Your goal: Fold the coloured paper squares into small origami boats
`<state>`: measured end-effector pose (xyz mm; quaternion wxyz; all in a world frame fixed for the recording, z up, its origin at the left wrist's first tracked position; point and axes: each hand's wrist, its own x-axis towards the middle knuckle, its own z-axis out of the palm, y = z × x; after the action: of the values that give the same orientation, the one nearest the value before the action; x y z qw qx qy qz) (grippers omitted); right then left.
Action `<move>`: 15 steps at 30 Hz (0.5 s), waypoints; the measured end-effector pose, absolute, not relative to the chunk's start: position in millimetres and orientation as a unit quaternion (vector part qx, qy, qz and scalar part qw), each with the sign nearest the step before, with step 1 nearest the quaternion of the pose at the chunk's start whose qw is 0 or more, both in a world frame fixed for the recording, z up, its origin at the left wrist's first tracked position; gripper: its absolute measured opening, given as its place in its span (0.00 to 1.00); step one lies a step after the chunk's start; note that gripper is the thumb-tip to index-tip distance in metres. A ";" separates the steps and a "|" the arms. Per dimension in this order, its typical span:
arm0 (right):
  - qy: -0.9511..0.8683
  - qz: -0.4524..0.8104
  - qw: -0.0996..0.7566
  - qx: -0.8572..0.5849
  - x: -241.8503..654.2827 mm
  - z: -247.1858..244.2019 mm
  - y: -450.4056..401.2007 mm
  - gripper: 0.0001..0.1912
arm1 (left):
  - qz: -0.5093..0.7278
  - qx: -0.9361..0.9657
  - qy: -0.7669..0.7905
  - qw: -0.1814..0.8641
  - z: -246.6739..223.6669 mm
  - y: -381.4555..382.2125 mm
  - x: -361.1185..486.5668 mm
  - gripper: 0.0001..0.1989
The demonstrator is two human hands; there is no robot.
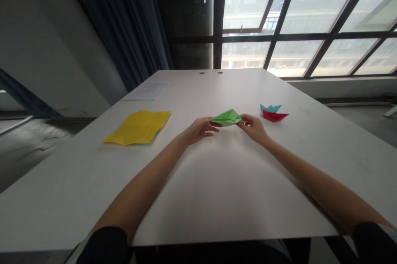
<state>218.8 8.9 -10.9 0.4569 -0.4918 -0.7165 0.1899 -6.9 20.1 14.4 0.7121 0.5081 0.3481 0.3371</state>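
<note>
Between my two hands is a green folded paper boat, held just over the white table. My left hand pinches its left tip, with the lower fingers stretched out below it. At the right tip, my right hand grips the paper between thumb and fingers. A peak of folded paper stands up in the boat's middle. To the right of my right hand sit a red paper boat and, close behind it, a light blue paper boat.
Yellow paper sheets with wavy edges lie to the left, a bluish sheet showing beneath. Farther back is a white printed sheet. Two round grommets are set in the table's far end. A dark curtain and windows stand beyond.
</note>
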 end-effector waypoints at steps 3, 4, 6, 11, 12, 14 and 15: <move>-0.710 0.192 0.448 -0.508 219.1 -12.6 9.8 0.14 | 0.369 0.599 0.427 0.568 8.1 20.9 -3.2 0.12; -0.708 0.197 0.446 -0.510 218.9 -13.7 10.3 0.15 | 0.379 0.619 0.446 0.523 5.7 21.8 -1.8 0.11; -0.706 0.217 0.442 -0.508 218.2 -15.7 11.0 0.16 | 0.392 0.640 0.463 0.471 1.3 23.8 0.5 0.14; -0.706 0.217 0.430 -0.520 214.8 -18.1 9.5 0.21 | 0.384 0.645 0.482 0.452 -9.0 29.3 1.2 0.19; -0.708 0.210 0.422 -0.526 214.1 -18.7 8.8 0.23 | 0.370 0.654 0.493 0.439 -11.6 30.3 0.6 0.19; -0.715 0.204 0.398 -0.536 212.5 -20.7 7.2 0.27 | 0.337 0.682 0.518 0.391 -16.6 31.8 -1.0 0.18; -0.721 0.203 0.384 -0.540 211.6 -22.0 6.5 0.27 | 0.318 0.697 0.531 0.362 -18.7 32.0 -1.7 0.17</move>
<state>211.6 6.5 -22.0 0.3842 -0.5395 -0.7211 0.2033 -1.7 32.0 -18.7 0.3617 0.6971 0.5313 0.3178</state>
